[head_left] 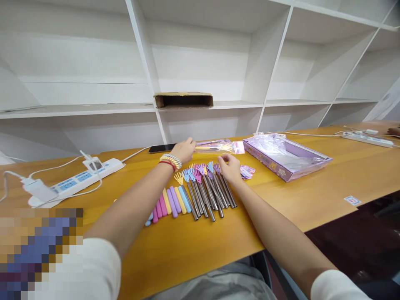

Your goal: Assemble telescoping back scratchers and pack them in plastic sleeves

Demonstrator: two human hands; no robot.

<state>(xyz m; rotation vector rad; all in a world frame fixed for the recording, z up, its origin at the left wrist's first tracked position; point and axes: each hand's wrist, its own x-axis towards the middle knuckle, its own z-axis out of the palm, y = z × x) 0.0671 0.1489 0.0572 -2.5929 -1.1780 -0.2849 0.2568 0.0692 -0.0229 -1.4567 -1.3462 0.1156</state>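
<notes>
Back scratchers point(204, 189), small telescopic ones with hand-shaped heads and pastel grips, lie in a row at the centre of the tabletop point(328, 187), heads toward 12 o'clock. Judged from the layout, most of the row is unbagged; one bagged scratcher point(215, 146) lies at 12 o'clock of the row. The purple box point(286, 156), at 2 o'clock of the row, holds crumpled clear film. The power strip point(83, 175) lies at 9 o'clock. The left hand point(184, 150) is closed around the near end of the bagged scratcher. The right hand point(229, 166) rests with fingers curled on the heads at the row's right end; whether it pinches one cannot be determined. Small printed cards point(247, 171) lie just beside the right hand.
</notes>
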